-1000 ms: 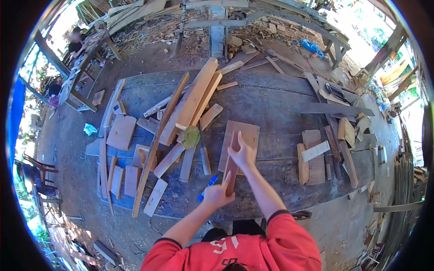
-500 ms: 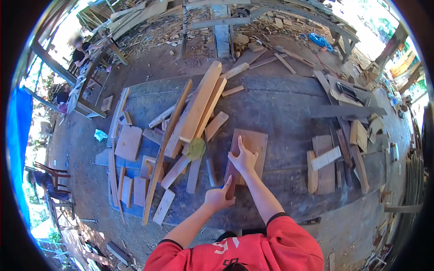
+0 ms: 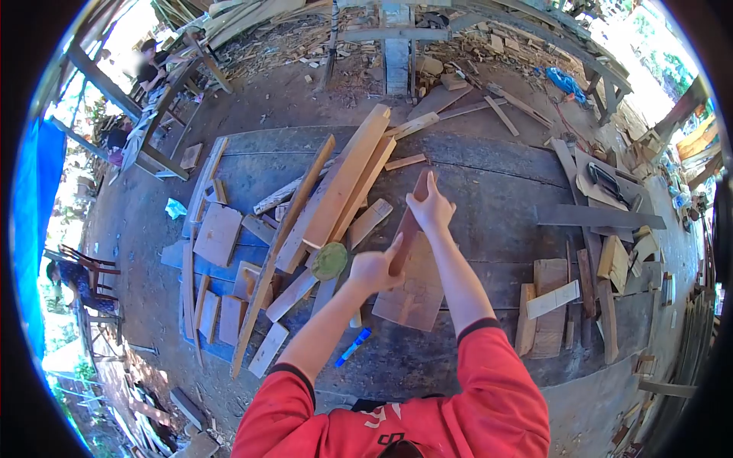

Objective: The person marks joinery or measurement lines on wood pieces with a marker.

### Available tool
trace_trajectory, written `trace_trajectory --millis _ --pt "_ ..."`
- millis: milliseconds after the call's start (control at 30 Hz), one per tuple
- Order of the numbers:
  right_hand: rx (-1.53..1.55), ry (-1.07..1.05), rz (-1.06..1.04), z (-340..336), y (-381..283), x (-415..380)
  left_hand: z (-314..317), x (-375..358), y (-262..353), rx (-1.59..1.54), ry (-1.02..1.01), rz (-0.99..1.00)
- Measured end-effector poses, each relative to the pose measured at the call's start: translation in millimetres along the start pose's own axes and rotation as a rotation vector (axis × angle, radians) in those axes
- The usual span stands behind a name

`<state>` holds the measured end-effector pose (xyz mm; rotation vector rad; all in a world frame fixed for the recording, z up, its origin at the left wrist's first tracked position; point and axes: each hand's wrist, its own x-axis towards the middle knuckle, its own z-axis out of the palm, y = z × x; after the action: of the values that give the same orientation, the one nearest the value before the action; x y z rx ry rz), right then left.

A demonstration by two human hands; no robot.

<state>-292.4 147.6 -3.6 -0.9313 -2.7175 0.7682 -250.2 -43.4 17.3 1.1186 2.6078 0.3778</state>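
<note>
Both hands grip a narrow reddish-brown wooden piece [image 3: 407, 227] that slants away over the dark work table [image 3: 489, 198]. My left hand [image 3: 374, 269] is closed around its near end, thumb stretched along it. Nearer the far end, my right hand [image 3: 432, 211] is closed on the same piece, one finger extended at its tip. Beneath and beside it lies a flat brown board [image 3: 412, 294]. A blue marker [image 3: 353, 347] rests on the table below my left hand. Left of the hands is a round green object [image 3: 329, 261] beside long wooden beams [image 3: 347, 179].
Several wood blocks and boards lie at the left [image 3: 217, 234] and right [image 3: 551, 305] of the table. A handsaw [image 3: 603, 216] lies at the right. Two people are at the far left, one seated [image 3: 72, 284], another [image 3: 150, 67] by a bench.
Both hands have moved up and away with the narrow piece, off the middle of the flat board. That board now sits nearer the body, and the blue marker is fully visible.
</note>
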Motion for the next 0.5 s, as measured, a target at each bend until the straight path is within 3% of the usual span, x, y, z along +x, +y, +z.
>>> trace_trajectory --millis 167,300,400,467,500 --pt "0.056 0.010 -0.027 11.0 7.7 -137.4 40.2 -131.5 13.5 -0.066 0.070 0.053" --pt "0.016 0.048 -0.063 26.3 8.5 -246.7 70.0 -234.8 18.6 -0.114 0.013 0.065" --pt "-0.015 -0.054 -0.066 27.7 3.7 -291.3 75.1 -281.1 23.1 -0.113 -0.016 0.044" --pt "-0.014 0.216 -0.242 39.3 10.2 -299.6 73.6 -287.1 22.6 -0.118 -0.025 0.049" --pt "-0.015 0.215 -0.235 34.2 7.6 -297.3 69.9 -283.5 23.8 -0.124 -0.037 0.046"
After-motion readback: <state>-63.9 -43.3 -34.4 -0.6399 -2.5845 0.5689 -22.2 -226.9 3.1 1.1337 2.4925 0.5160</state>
